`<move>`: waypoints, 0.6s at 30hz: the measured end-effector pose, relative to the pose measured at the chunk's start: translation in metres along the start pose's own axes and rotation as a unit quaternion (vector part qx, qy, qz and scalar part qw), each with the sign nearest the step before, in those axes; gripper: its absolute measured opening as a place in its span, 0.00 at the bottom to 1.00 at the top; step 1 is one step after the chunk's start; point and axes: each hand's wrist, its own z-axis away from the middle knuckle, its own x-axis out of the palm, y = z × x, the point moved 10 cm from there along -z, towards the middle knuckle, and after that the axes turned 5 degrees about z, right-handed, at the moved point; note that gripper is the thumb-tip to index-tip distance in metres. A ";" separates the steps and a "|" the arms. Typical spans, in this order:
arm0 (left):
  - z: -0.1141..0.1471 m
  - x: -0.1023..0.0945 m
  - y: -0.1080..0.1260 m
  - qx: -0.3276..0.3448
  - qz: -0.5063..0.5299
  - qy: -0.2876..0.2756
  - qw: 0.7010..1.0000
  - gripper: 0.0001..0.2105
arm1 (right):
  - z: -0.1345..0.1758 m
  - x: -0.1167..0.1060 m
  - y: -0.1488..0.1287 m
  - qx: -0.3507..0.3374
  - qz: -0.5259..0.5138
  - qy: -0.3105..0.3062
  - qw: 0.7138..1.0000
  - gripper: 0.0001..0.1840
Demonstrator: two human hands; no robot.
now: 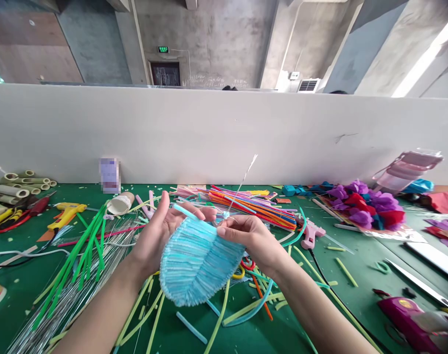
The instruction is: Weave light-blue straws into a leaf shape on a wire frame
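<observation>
A light-blue fuzzy leaf made of pipe cleaners [201,260] is held up at the centre, its rounded end toward me. My right hand [251,236] pinches its upper edge between thumb and fingers, beside a small wrapped knot with a thin twisted wire [242,182] rising from it. My left hand [153,236] lies behind the leaf's left side, thumb raised and apart, fingers stretched toward the knot. A short light-blue pipe cleaner [185,211] crosses those fingers. Part of the left palm is hidden by the leaf.
Pipe cleaners [253,206] lie piled behind my hands. Left are green strips [87,246], wires, a yellow glue gun [67,215] and bamboo tubes [20,189]. Right are a pink glue gun [312,232], purple-red petals [367,206], scissors [419,285] and a bottle [408,169].
</observation>
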 end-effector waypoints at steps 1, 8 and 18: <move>0.001 0.003 -0.003 -0.012 -0.007 -0.010 1.000 0.28 | 0.000 0.002 0.002 0.005 -0.007 -0.010 1.000 0.15; -0.001 0.014 -0.011 0.006 -0.041 -0.078 0.996 0.17 | 0.001 0.020 0.009 0.014 -0.021 -0.068 0.997 0.14; -0.018 -0.001 -0.035 -0.007 -0.003 -0.083 0.997 0.23 | 0.000 0.024 0.017 0.024 -0.001 -0.073 0.997 0.17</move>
